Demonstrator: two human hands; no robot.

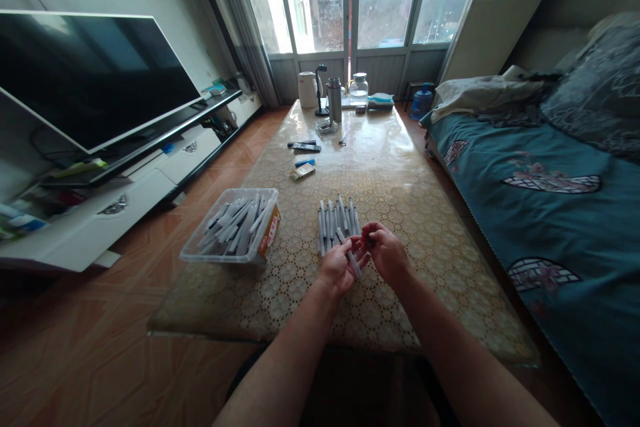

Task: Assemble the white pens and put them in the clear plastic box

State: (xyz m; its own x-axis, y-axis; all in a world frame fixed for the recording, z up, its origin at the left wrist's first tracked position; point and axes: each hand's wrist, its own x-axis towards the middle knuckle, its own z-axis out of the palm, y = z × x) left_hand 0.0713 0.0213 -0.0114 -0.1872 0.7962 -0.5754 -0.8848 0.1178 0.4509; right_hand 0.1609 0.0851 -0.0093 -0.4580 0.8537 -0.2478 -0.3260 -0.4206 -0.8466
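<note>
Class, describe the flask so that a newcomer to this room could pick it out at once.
Follow the long patterned table to its far end, by the glass doors. There the flask stands between a white kettle on the left and a clear jug on the right. It is the slim grey one with no handle in sight.

Above the table [210, 300], the left hand [340, 268] and right hand [391, 255] are bare, with rounded knuckles and uncovered wrists. Both forearms [299, 337] are bare too, broadening from the wrists toward the elbows. Beyond the table's near edge, deep shadow hides any clothing.
</note>
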